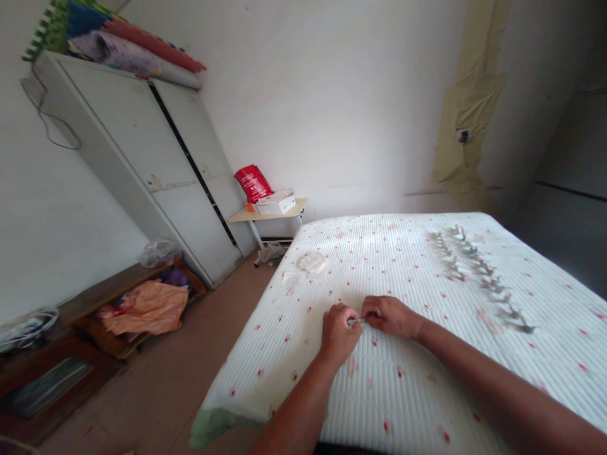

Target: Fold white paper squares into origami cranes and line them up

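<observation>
Over the bed's white ribbed cover (pixel 408 385), dotted with red, my two hands meet close together. My left hand (pixel 340 330) is closed with its fingertips pinched on a small, thin, pale thing (pixel 356 321), too small to name. My right hand (pixel 387 315), also closed, pinches the other end of that piece. Fingers hide most of it. To the right, several small greyish pieces (pixel 486 268) lie in two rough rows, blurred. Farther off on the left side of the bed are a round whitish bundle (pixel 312 261) and a flat pale slip (pixel 292 279).
A small table (pixel 237 217) beyond the bed's far left corner bears a red bag (pixel 253 183) and a white box (pixel 279 205). A grey cabinet (pixel 137 164) stands left, above a low wooden bench (pixel 85 284) with an orange plastic bag (pixel 147 306).
</observation>
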Motion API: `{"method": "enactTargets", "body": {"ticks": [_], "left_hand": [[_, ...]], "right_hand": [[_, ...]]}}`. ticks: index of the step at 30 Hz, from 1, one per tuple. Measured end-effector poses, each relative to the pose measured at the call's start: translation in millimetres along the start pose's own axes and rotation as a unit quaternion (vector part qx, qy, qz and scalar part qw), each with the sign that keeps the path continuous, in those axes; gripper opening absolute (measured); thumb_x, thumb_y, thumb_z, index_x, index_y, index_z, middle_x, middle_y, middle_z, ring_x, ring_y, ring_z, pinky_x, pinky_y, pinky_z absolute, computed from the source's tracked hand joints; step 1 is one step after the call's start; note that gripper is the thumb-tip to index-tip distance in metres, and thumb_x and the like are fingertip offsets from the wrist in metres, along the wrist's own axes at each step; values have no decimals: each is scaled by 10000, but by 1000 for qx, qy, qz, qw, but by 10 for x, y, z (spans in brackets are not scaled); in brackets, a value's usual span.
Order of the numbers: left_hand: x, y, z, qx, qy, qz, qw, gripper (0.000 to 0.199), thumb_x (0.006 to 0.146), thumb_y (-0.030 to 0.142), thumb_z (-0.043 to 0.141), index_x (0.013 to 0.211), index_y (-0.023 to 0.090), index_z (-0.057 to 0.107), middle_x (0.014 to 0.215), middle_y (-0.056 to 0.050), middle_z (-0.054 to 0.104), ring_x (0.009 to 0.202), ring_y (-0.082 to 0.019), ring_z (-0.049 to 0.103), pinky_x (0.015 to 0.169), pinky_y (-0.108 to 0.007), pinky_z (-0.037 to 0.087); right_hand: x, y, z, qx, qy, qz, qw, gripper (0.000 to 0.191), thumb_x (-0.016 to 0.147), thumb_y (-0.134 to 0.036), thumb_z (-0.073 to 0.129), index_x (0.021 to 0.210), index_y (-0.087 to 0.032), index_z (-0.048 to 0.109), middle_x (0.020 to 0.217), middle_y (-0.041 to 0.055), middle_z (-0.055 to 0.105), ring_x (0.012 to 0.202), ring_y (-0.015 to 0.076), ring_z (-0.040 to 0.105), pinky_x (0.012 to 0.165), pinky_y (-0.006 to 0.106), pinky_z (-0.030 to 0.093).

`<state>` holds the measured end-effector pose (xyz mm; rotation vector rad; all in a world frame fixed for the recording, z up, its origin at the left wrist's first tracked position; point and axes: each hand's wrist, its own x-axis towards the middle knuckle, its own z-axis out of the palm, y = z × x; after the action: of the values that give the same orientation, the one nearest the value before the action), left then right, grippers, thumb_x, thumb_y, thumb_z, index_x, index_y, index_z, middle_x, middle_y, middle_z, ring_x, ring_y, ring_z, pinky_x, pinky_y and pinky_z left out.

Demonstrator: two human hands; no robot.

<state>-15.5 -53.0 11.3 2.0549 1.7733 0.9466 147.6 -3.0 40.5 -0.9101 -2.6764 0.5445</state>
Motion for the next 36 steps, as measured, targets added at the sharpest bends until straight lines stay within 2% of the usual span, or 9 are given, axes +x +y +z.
{"method": "enactTargets", "body": {"ticks": [5,11,17,22,26,29,33,36], "left_hand": [[30,-30,-7,-42,-3,-10,999,132,651,102,510,667,186,610,723,12,606,777,-135,546,736,-247,403],[44,-64,20,-78,20,-12,997,146,630,73,505,658,171,610,693,18,590,752,-125,550,738,-236,418],[54,-73,24,-84,11,-27,996,137,622,78,506,639,173,603,693,17,583,751,-129,542,735,-240,418],[72,-57,-2,-133,-8,-57,989,96,603,102,528,596,159,604,646,18,568,696,-129,530,665,-225,398],[91,-31,-36,-203,-33,-101,973,58,578,139,565,590,144,621,615,17,564,632,-124,510,607,-222,368],[114,-19,-64,-273,-53,-166,946,69,560,172,577,594,136,625,520,39,507,530,-102,449,528,-216,314],[159,12,-118,-352,-52,-222,908,77,527,206,592,557,135,588,439,62,428,455,-78,370,484,-212,251],[183,64,-153,-371,-62,-236,896,102,509,229,605,542,139,571,417,65,411,435,-74,349,474,-214,233]], "right_hand": [[18,2,14,35,5,15,999,199,726,-117,447,786,-171,629,798,21,609,720,126,553,644,210,380],[37,-66,7,40,24,44,998,155,750,-229,504,777,-169,644,767,16,609,658,117,550,591,198,370],[60,-107,33,27,42,52,997,152,713,-169,492,726,-172,643,748,14,616,668,119,554,600,199,362],[51,-93,49,69,45,45,996,166,689,-129,472,686,-163,634,711,12,610,649,118,543,603,204,368],[34,-8,65,160,28,58,985,168,703,-154,467,692,-151,634,678,11,601,624,121,531,574,212,372],[-5,61,63,263,24,69,962,161,726,-213,473,731,-145,619,679,11,592,615,122,518,555,215,380],[-69,75,33,330,85,67,938,210,719,-264,524,887,-166,604,819,17,592,644,112,499,576,221,383],[-76,42,36,357,123,81,922,218,729,-303,547,896,-169,591,788,10,574,650,110,492,587,226,377]]}}
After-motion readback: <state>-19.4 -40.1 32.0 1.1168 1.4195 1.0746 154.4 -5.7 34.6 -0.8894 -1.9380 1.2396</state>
